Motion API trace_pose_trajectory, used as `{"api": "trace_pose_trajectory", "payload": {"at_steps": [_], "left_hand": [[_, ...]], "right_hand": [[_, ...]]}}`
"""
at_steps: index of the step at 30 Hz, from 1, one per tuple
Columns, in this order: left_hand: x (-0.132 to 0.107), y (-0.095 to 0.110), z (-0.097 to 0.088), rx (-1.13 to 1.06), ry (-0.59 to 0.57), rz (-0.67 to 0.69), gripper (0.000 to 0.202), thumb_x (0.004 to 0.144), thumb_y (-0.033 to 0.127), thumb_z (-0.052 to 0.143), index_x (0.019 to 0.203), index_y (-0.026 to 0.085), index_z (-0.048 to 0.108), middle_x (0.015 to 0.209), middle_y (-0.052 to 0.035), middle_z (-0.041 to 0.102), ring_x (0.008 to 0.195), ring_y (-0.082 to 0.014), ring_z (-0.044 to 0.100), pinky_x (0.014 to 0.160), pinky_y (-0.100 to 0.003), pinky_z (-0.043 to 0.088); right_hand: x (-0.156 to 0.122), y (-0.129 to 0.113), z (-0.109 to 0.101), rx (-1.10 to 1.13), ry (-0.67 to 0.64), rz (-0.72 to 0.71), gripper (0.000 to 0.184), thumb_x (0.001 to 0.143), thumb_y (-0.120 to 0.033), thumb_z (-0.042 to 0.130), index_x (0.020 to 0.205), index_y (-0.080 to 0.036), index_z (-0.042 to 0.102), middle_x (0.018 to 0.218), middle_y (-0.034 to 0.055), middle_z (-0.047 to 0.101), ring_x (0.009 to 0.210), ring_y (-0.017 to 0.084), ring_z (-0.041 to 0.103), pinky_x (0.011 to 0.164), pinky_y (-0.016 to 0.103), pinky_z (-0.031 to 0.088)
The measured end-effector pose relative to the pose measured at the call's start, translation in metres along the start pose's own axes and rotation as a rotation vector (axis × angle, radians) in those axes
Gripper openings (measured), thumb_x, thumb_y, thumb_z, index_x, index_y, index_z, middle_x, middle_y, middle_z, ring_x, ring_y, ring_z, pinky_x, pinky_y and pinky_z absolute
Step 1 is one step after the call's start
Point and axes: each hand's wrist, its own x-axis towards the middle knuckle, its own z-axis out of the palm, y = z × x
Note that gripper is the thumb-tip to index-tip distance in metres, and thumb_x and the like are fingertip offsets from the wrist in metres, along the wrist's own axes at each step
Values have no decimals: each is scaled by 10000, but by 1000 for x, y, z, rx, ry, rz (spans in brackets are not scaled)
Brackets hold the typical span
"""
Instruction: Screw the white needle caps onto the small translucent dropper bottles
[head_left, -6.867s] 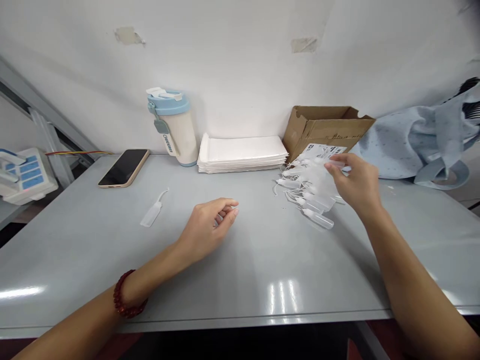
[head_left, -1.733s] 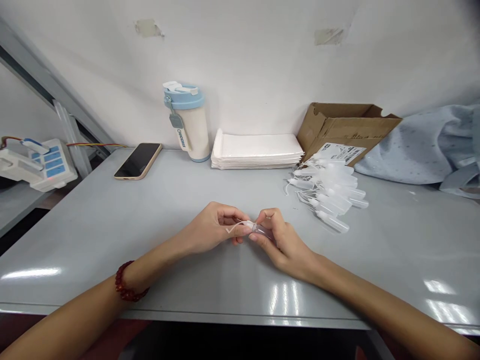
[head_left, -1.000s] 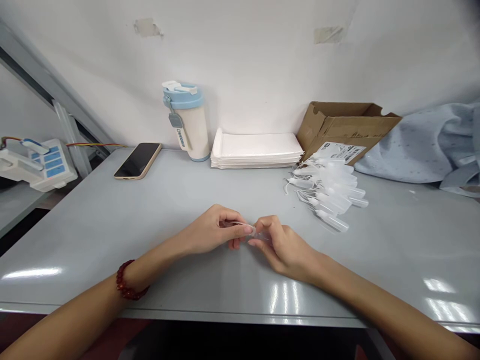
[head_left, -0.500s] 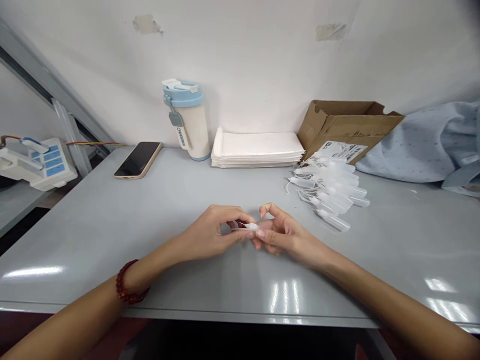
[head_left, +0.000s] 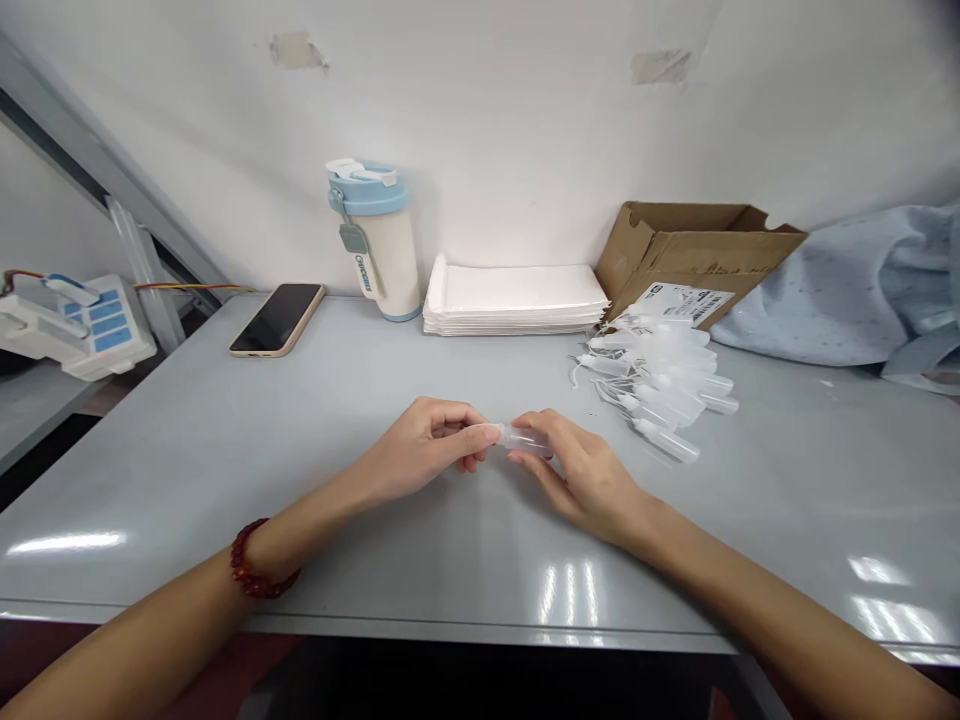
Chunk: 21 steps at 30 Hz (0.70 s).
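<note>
A small translucent plastic bottle (head_left: 528,440) lies level between my two hands, above the grey table (head_left: 360,570). My left hand (head_left: 427,447) pinches its white tip end between thumb and fingers, which hide most of the tip. Around the clear body my right hand (head_left: 589,470) is closed, thumb below and fingers on top. To the right, a pile of similar bottles (head_left: 667,440) with white caps and thin needle-like tips lies on the table.
Behind the hands stands a stack of white padded envelopes (head_left: 521,290). A blue-lidded cream tumbler (head_left: 390,250) and a phone (head_left: 277,320) are to the left. An open cardboard box (head_left: 705,250) and a pale blue cloth (head_left: 840,290) stand at the back right.
My right hand has turned over and shifted its grip, so the bottle's clear body now shows. My left hand has moved slightly up and still pinches the tip end.
</note>
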Motion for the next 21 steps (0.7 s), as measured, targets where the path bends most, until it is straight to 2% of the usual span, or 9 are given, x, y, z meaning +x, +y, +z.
{"api": "trace_pose_trajectory", "payload": {"at_steps": [3,6,8,11,13,15,17,21], "left_hand": [[1,0,-2,7,-22,24,318,867,397,547,703,136,625,636,1,577,633,-117,552,636,-236,435],[-1,1,-2,74,-39,42,317,872,386,538,703,136,636,636,-4,582,637,-123,550,614,-231,434],[-3,1,-2,144,-49,73,296,879,377,532,756,141,661,665,-8,593,649,-123,544,590,-223,425],[-5,0,-2,257,-40,220,224,881,318,545,850,143,681,745,-23,631,690,-126,554,628,-230,441],[-6,0,-1,299,-24,317,189,877,277,554,877,139,683,793,-36,657,719,-132,573,686,-245,461],[-5,0,0,289,-10,323,177,874,259,556,902,138,682,828,-45,674,746,-139,592,722,-255,473],[-4,0,0,238,2,254,178,865,269,567,922,142,677,851,-44,678,764,-141,599,728,-251,478],[-4,1,-1,111,-27,103,210,864,329,564,900,147,662,778,-16,639,716,-124,574,683,-227,470]], "right_hand": [[1,-3,-2,-20,-14,-14,213,953,-270,384,1087,-142,489,802,88,602,636,166,532,560,287,421],[4,-9,-8,168,-98,75,221,959,-283,368,1011,-159,544,806,65,618,626,143,524,583,275,408],[6,-12,-11,327,-168,188,259,959,-315,369,911,-169,577,746,32,592,597,120,494,575,264,381],[8,-12,-13,650,-279,441,365,940,-427,391,756,-163,565,561,-40,400,491,84,349,483,242,288],[9,-10,-13,917,-351,591,407,919,-496,400,750,-159,553,523,-78,253,447,67,228,436,232,198],[9,-9,-12,1091,-386,665,415,910,-519,402,782,-155,554,531,-92,200,437,59,163,424,228,147],[10,-10,-12,1045,-353,652,398,911,-501,410,784,-153,555,540,-84,241,443,61,196,429,228,170],[9,-12,-11,528,-159,371,240,921,-361,451,896,-164,586,673,-3,519,576,105,437,537,246,334]]}}
